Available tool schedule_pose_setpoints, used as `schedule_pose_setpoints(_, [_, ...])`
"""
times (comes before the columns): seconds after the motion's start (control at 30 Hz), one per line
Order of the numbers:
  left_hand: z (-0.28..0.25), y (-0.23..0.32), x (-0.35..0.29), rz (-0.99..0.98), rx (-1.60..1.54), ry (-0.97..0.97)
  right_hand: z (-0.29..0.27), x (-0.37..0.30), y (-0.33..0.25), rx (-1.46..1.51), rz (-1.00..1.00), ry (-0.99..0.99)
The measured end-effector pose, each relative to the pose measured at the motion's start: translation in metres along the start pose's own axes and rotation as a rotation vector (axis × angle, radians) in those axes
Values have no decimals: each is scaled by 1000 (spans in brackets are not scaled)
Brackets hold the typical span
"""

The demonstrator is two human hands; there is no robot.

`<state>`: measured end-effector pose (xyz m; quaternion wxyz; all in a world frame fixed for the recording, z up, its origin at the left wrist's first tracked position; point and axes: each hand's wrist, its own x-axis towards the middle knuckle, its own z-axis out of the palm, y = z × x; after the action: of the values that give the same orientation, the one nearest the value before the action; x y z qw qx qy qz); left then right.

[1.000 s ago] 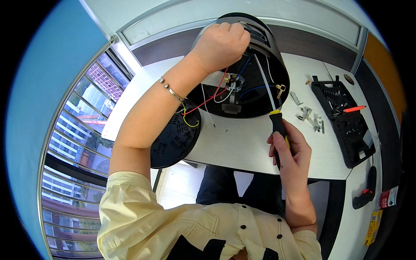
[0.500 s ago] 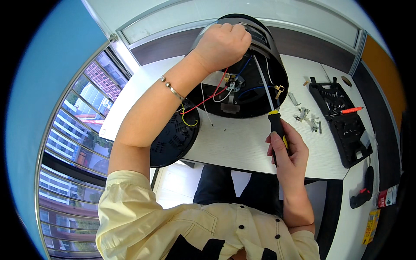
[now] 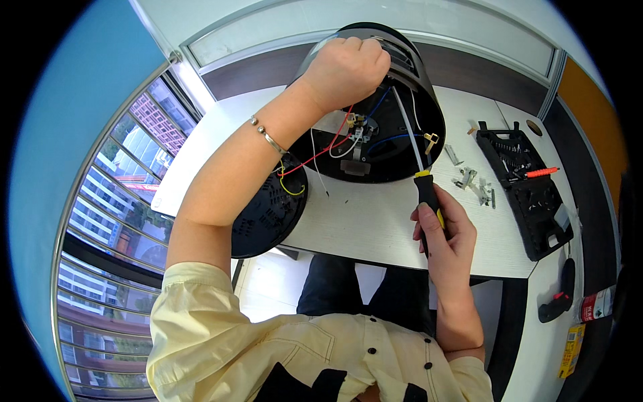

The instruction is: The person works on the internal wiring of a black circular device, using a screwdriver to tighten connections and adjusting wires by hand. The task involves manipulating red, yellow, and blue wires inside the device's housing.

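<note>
A black cylindrical appliance housing (image 3: 429,87) lies on its side with its open end toward me. Inside it are red, white and blue wires and a metal bracket fitting (image 3: 358,134). My left hand (image 3: 351,70) is closed at the upper part of the housing; its fingertips, and whatever they grip, are hidden behind the knuckles. In my right hand (image 3: 445,224) is a screwdriver (image 3: 423,187) with a black and yellow handle. Its long shaft slants up into the housing, and the tip ends near my left hand. A round black vented base (image 3: 268,214) lies left of the housing, with red and yellow-green wires at it.
Small metal parts (image 3: 472,184) lie on the white table (image 3: 362,224) right of the housing. Farther right is an open black tool case (image 3: 529,187) with an orange-red tool (image 3: 542,172) on it. A black tool (image 3: 559,298) and a yellow box (image 3: 571,350) are at the far right.
</note>
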<state>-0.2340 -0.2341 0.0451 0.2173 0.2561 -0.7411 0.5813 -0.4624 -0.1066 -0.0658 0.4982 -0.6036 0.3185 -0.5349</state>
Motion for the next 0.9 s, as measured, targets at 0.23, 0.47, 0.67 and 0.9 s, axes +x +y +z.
schedule_pose_setpoints(0.23, [3,-2,1,33,24,46,-1,0,0,34,15,9])
schedule_pose_setpoints(0.47, [2,-1,1,38,12,51,-9,8,-11,345,286,-50])
schedule_pose_setpoints(0.67, [1,2,0,6,-12,-9,-9,12,-33,567,397,-177])
schedule_pose_setpoints(0.9, [5,-4,-1,60,16,29,-3,15,-45,221,286,-143])
